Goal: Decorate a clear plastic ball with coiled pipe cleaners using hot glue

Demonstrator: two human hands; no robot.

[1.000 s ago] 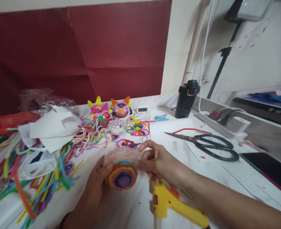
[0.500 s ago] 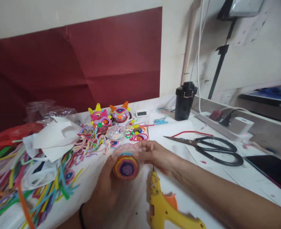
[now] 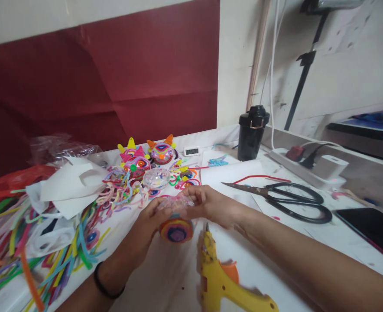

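Between my two hands is a round clear plastic ball (image 3: 176, 231) whose lower face is covered in coloured rings of purple, blue, red and yellow. My left hand (image 3: 150, 221) closes on its left side, and my right hand (image 3: 204, 203) grips its upper right, fingers bent over the top. Just right of the ball, a yellow glue gun (image 3: 212, 273) with an orange trigger lies on the white table, nozzle pointing away from me. Behind my hands rests another clear plastic piece (image 3: 157, 178).
Pipe cleaners (image 3: 58, 255) and white paper scraps (image 3: 74, 186) crowd the left. Decorated animal-faced balls (image 3: 162, 151) stand at the back. Black-handled scissors (image 3: 285, 197), a phone (image 3: 370, 229), a power strip (image 3: 308, 169) and a black cup (image 3: 251, 134) are on the right.
The ball has tilted, so its ringed face now points lower and looks narrower. My left hand has moved up along its side, and the right fingers curl further over the top.
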